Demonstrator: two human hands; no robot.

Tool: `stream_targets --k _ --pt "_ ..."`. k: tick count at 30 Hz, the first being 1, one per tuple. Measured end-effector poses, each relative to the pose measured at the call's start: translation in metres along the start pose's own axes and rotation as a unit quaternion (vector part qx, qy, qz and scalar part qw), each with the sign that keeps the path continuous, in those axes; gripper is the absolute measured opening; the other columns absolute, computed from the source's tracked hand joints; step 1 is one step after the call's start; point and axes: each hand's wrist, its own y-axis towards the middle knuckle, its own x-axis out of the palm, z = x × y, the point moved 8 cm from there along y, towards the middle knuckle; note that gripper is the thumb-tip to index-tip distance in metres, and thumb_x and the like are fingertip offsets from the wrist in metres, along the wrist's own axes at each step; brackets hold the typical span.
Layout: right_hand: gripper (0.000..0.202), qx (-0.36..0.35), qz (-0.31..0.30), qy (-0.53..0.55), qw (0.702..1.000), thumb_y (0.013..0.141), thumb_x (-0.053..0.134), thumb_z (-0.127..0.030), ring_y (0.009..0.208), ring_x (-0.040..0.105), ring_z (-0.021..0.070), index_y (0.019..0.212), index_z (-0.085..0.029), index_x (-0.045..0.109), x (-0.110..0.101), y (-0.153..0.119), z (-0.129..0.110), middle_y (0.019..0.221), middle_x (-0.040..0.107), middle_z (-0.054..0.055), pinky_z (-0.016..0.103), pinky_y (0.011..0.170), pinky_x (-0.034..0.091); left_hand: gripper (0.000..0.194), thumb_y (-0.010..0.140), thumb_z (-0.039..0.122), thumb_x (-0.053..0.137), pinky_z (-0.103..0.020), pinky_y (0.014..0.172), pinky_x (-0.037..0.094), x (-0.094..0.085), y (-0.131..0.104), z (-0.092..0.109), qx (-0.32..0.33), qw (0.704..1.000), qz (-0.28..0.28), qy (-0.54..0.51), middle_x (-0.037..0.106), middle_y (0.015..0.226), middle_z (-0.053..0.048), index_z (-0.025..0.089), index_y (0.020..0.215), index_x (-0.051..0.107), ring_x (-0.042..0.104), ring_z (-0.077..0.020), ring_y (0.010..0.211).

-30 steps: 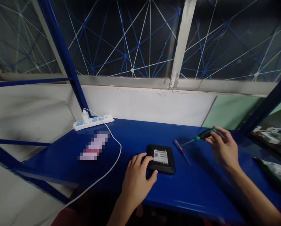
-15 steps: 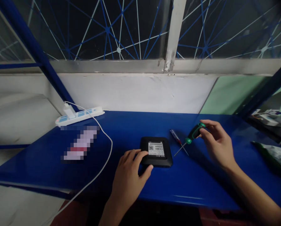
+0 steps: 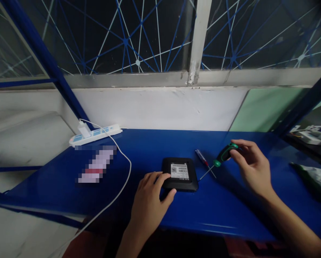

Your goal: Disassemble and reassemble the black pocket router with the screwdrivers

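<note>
A flat black device (image 3: 180, 185) with a white printed label lies on the blue table. My left hand (image 3: 151, 199) rests at its left edge, fingers spread, the index fingertip on top near the label and the thumb by the near edge. In my right hand (image 3: 253, 165), thumb and fingers pinch the end of a green-and-black screwdriver (image 3: 225, 154). Its shaft slants down to the left, the tip close to the device's right side; whether it touches I cannot tell. Beyond that shaft lies a smaller screwdriver (image 3: 201, 157) with a clear handle and red collar.
On the left stands a white power strip (image 3: 98, 134) with a plugged-in charger (image 3: 84, 129). Its white cable (image 3: 124, 182) loops across the table's left side. A pixelated pinkish item (image 3: 98, 166) lies near it. At the right edge is a green-and-silver packet (image 3: 313, 179).
The whole view has shifted slightly. Both hands keep nearly the same pose, and the screwdriver stays in my right hand beside the device.
</note>
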Motion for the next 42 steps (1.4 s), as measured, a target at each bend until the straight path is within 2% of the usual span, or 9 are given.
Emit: stream_targets --k 11,14,18,21,25,31,35,38,42 --pt "0.026 0.003 -0.002 0.0 1.0 0.083 0.07 -0.034 0.071 0.065 0.0169 0.106 -0.026 0.065 -0.001 -0.002 -0.002 0.085 0.066 0.001 0.033 0.065 0.059 0.032 0.089 0.027 0.067 -0.048 0.098 0.052 0.001 -0.001 0.001 0.002 1.0 -0.005 0.011 0.066 0.118 -0.002 0.03 0.119 0.057 0.06 -0.0267 0.115" --pt "0.027 -0.031 -0.014 -0.012 0.999 0.085 0.068 -0.035 0.073 0.063 0.0168 0.111 -0.027 0.065 0.004 -0.008 -0.009 0.09 0.064 0.002 0.033 0.066 0.058 0.031 0.089 0.027 0.067 -0.049 0.096 0.052 0.001 0.0 0.001 0.009 1.0 -0.01 0.019 0.067 0.113 -0.003 0.029 0.119 0.057 0.061 -0.0268 0.112" --pt "0.032 -0.119 -0.041 -0.011 0.992 0.089 0.065 -0.027 0.084 0.061 0.017 0.12 -0.029 0.063 0.013 -0.018 -0.028 0.104 0.058 0.004 0.033 0.071 0.056 0.031 0.089 0.027 0.067 -0.048 0.094 0.053 0.001 -0.001 0.001 0.013 1.0 -0.014 0.022 0.067 0.112 -0.002 0.028 0.118 0.057 0.061 -0.0266 0.109" --pt "0.033 -0.138 -0.052 -0.001 0.989 0.09 0.062 -0.022 0.082 0.06 0.0163 0.122 -0.03 0.063 0.018 -0.024 -0.036 0.107 0.059 0.005 0.034 0.071 0.055 0.031 0.089 0.027 0.067 -0.048 0.094 0.053 0.001 0.0 0.001 0.011 1.0 -0.015 0.02 0.067 0.111 -0.002 0.029 0.119 0.057 0.061 -0.0267 0.11" --pt "0.034 -0.12 -0.032 -0.011 0.992 0.089 0.065 -0.021 0.074 0.061 0.014 0.122 -0.03 0.063 0.014 -0.029 -0.037 0.106 0.059 0.004 0.034 0.069 0.057 0.03 0.09 0.027 0.066 -0.048 0.095 0.053 0.002 0.001 0.002 0.009 1.0 -0.024 0.017 0.067 0.113 -0.003 0.028 0.119 0.057 0.061 -0.0269 0.111" --pt "0.035 -0.099 -0.042 -0.01 0.994 0.088 0.069 -0.021 0.073 0.067 0.0129 0.121 -0.03 0.062 0.007 -0.038 -0.038 0.102 0.058 0.002 0.032 0.069 0.062 0.029 0.092 0.028 0.063 -0.052 0.104 0.048 0.004 0.001 0.003 0.024 0.999 -0.021 0.029 0.057 0.141 -0.005 0.028 0.12 0.057 0.051 -0.0303 0.132" --pt "0.033 -0.038 -0.025 -0.004 0.999 0.086 0.071 -0.029 0.074 0.072 0.0148 0.117 -0.027 0.061 -0.006 -0.044 -0.026 0.103 0.057 0.002 0.03 0.067 0.064 0.028 0.091 0.026 0.064 -0.053 0.104 0.047 0.002 0.001 0.004 0.028 0.999 -0.028 0.024 0.059 0.141 -0.006 0.026 0.118 0.058 0.057 -0.029 0.127" --pt "0.035 0.01 -0.012 -0.012 1.0 0.083 0.075 -0.035 0.068 0.073 0.0158 0.112 -0.026 0.058 -0.021 -0.05 -0.013 0.096 0.061 0.001 0.03 0.064 0.064 0.027 0.091 0.025 0.064 -0.051 0.103 0.048 0.0 0.002 0.006 0.03 0.999 -0.029 0.022 0.059 0.141 -0.006 0.026 0.117 0.058 0.059 -0.0284 0.125" --pt "0.04 0.068 -0.049 -0.051 0.995 0.082 0.073 -0.042 0.066 0.072 0.0181 0.111 -0.025 0.052 -0.04 -0.065 0.004 0.08 0.068 0.0 0.028 0.061 0.062 0.028 0.091 0.027 0.064 -0.049 0.103 0.047 0.001 0.001 0.005 0.022 0.999 -0.041 0.025 0.059 0.141 -0.005 0.026 0.119 0.059 0.058 -0.0283 0.125"
